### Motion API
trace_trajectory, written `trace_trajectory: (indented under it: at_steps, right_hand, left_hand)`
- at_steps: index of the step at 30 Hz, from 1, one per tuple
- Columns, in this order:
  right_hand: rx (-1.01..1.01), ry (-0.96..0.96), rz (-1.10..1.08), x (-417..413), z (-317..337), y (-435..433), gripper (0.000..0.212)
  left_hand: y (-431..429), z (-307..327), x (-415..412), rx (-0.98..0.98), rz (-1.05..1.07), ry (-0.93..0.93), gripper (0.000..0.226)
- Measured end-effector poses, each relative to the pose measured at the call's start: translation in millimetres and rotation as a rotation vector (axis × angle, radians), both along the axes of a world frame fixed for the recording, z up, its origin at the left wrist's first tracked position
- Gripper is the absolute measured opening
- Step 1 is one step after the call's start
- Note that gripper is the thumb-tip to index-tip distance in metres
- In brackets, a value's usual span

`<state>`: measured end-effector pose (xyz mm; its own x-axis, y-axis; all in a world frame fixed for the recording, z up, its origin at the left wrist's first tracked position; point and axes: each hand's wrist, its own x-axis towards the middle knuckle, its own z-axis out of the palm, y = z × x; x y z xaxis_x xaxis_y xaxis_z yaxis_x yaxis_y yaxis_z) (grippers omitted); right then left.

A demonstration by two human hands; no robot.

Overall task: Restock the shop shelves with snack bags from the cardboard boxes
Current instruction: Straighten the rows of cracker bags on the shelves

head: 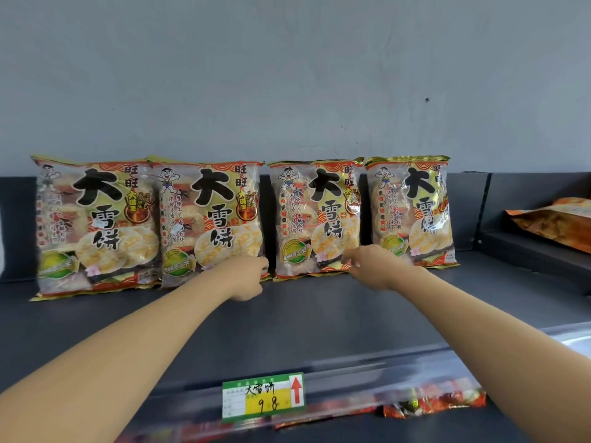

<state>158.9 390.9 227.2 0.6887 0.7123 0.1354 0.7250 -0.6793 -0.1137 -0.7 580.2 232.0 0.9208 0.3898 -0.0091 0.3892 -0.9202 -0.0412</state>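
Observation:
Several yellow-and-red rice cracker bags stand in a row at the back of the dark shelf. My left hand is curled in front of the second bag's lower right corner, its fingers reaching the left edge of the third bag. Blur hides whether it grips anything. My right hand pinches the third bag at its lower right corner, just left of the fourth bag. The first bag stands at the far left. No cardboard box is in view.
A green and yellow price label sits on the shelf's front rail. An orange snack bag lies on the neighbouring shelf section to the right. More red bags show on the shelf below. A grey wall rises behind.

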Motion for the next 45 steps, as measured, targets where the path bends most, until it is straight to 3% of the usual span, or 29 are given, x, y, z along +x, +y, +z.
trace_trajectory:
  at_steps: [3,8,13,21,27,33,41,45]
  right_hand:
    - [-0.025,0.052,0.084,-20,-1,24,0.042]
    - [-0.049,0.124,0.104,-33,-9,51,0.049]
    - [-0.056,0.125,0.053,-37,-12,63,0.054]
    - [-0.026,0.056,0.233,-91,0,107,0.05]
    - [-0.034,0.124,0.339,-126,-7,159,0.058]
    - [0.039,0.134,0.289,-124,-12,183,0.059]
    - [0.122,0.082,0.29,-140,-2,198,0.055]
    - [0.117,0.096,0.258,-144,4,208,0.065]
  left_hand:
    - [18,2,-18,0.066,0.099,0.075,0.039]
    - [53,-6,-35,-0.018,0.118,-0.025,0.059]
    - [66,-14,-39,-0.019,0.062,-0.087,0.066]
    - [96,0,-72,0.106,0.201,-0.058,0.026]
    - [137,-11,-97,0.022,0.232,-0.097,0.049]
    - [162,-19,-113,-0.017,0.259,-0.174,0.066]
    - [165,-17,-116,0.081,0.187,-0.294,0.058]
    - [160,-15,-112,0.128,0.134,-0.202,0.068]
